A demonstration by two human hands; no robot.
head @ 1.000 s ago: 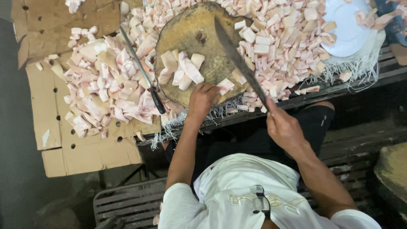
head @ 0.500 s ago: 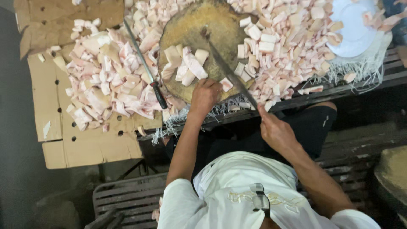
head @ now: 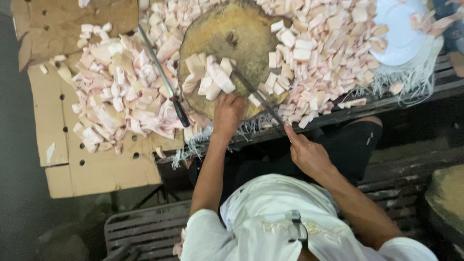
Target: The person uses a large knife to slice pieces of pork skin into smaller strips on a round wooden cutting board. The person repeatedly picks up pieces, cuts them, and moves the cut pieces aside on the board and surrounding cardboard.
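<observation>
Right hand (head: pixel 307 153) clenched round cleaver (head: pixel 256 94) handle, blade over round chopping block (head: pixel 227 38), left hand (head: pixel 228 112) fingers pressing pale meat chunks (head: pixel 212 79) on block, spare knife (head: pixel 162 75) lying just beside block.

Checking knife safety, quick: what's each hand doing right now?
Left hand: pressing pale pink meat chunks on round wooden block.
Right hand: gripping long cleaver.

The knife (head: pixel 253 94) beyond the right hand (head: pixel 307 154) is being blurred by motion. Its handle is being hidden inside the fist. The pale plate (head: pixel 398 34) further right is being cut off by the top edge.
</observation>
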